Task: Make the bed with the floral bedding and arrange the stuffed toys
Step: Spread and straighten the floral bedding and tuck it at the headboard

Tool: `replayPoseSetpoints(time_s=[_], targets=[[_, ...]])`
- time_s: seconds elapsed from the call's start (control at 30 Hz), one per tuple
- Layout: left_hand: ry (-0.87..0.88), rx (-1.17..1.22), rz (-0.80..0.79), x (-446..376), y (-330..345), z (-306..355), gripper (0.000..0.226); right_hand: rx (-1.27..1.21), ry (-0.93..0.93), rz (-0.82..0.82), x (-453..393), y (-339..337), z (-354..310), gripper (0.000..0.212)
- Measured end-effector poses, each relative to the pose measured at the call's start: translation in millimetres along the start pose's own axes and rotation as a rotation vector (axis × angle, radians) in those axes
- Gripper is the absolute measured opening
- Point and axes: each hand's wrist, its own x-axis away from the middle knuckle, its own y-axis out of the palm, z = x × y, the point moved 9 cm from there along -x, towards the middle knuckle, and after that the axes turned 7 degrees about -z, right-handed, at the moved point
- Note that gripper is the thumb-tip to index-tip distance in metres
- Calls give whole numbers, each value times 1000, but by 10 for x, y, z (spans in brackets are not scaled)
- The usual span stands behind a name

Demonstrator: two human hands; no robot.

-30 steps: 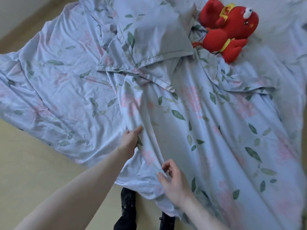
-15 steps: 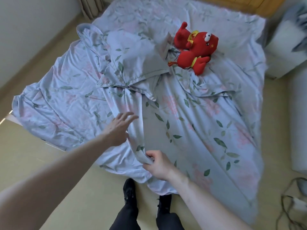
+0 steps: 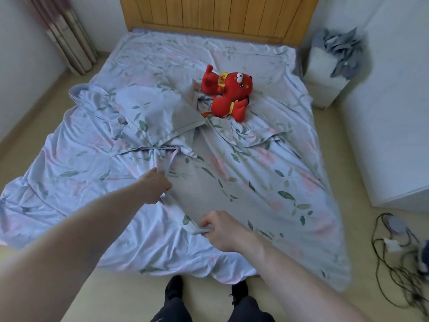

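both hands gripped the floral duvet (image 3: 243, 182), rumpled across the bed: left hand (image 3: 154, 182) bunching a fold, right hand (image 3: 220, 228) pinching its edge. soft, light cloth, probably best held at corners.

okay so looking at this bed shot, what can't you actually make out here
Head view only:
- Left hand: its fingertips are buried in a fold of the floral cover, so the grip itself is hidden.
- Pillow: partly under bunched cover.
- Red stuffed toy: its underside is hidden against the bedding.
- Cables on the floor: blurred and cut off by the right edge.
- Grey cloth pile: blurred.
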Motion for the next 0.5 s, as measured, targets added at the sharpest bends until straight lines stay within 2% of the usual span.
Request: replayPoseSetpoints(time_s=[0.07,0.27,0.33,0.43,0.5], targets=[[-53,8,-7,-6,143,-320,45,29,18,13,24,5,-85,5],[-162,-113,28,79,348,-1087,57,53,35,95,189,-19,-384,12],[-213,-115,122,170,167,-1284,49,20,57,121,260,28,-414,12],[-212,60,311,522,-113,-1595,28,6,140,178,390,-28,-194,16],[-142,211,536,980,-229,-1749,14,-15,192,252,531,-145,-18,19]])
